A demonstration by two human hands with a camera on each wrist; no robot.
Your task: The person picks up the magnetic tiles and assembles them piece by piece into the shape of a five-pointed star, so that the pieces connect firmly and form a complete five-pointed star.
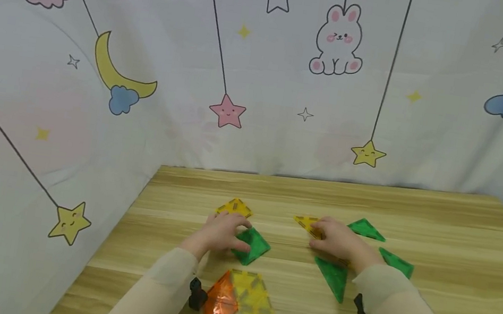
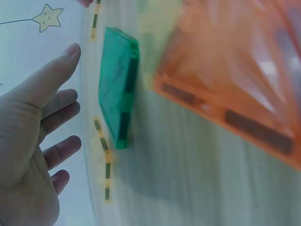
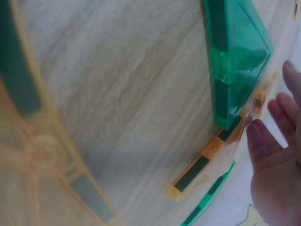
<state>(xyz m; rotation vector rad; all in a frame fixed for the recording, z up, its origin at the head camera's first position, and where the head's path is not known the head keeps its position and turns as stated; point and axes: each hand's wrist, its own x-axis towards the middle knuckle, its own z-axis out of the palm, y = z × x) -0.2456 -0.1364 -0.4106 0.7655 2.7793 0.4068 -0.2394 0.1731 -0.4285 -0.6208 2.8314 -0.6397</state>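
Observation:
My left hand (image 1: 220, 232) hovers over the left edge of a green tile (image 1: 255, 246), fingers spread. In the left wrist view its relaxed fingers stand apart from the green tile (image 2: 116, 87). Just behind that hand lies a yellow tile (image 1: 236, 207), partly covered by it. My right hand (image 1: 340, 239) is over a yellow triangular tile (image 1: 306, 221), fingertips at the tile's right part. Loosely extended fingers show in the right wrist view, close to a yellow tile (image 3: 259, 100). A green triangle (image 1: 334, 280) lies below this hand; another yellow tile (image 3: 207, 160) is partly hidden beneath it.
Two more green triangles, one behind (image 1: 366, 229) and one at the right (image 1: 398, 262), lie around the right wrist. Near the front, an orange diamond (image 1: 220, 308) adjoins several yellow tiles (image 1: 255, 302). A printed curtain (image 1: 272, 149) hangs behind the wooden table (image 1: 460, 251).

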